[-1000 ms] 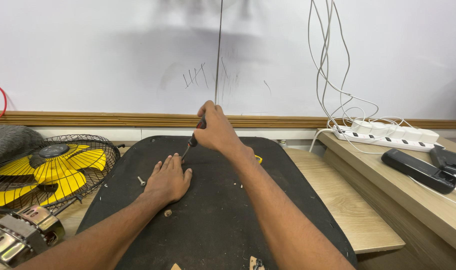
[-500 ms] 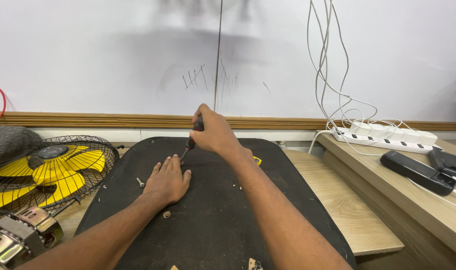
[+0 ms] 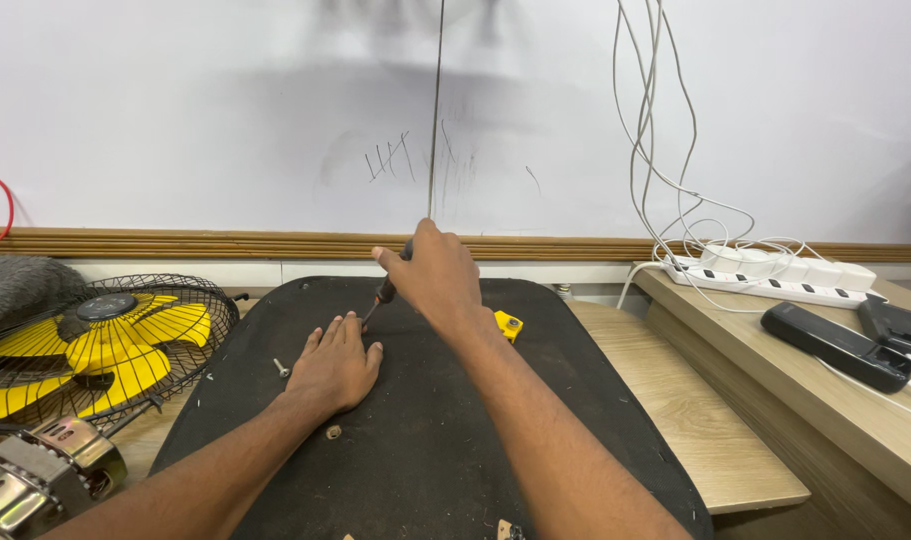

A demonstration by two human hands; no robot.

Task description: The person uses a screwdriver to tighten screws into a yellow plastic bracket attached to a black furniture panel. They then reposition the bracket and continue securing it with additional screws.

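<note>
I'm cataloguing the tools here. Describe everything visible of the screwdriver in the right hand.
The screwdriver is mostly hidden: only a dark handle with a red-orange band and a thin metal shaft show below the right hand, whose grip wraps the handle. It tilts down and leftward, its tip meeting the black board just beyond the fingertips of the left hand, which lies flat there. The tip type cannot be made out.

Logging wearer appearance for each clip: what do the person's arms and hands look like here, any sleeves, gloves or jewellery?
Both forearms are bare up to the bottom edge of the picture; no sleeve shows. The left hand and the right hand wear no gloves. No ring, watch or wristband shows on the sides facing the camera, and no marking or bandage shows either.
</note>
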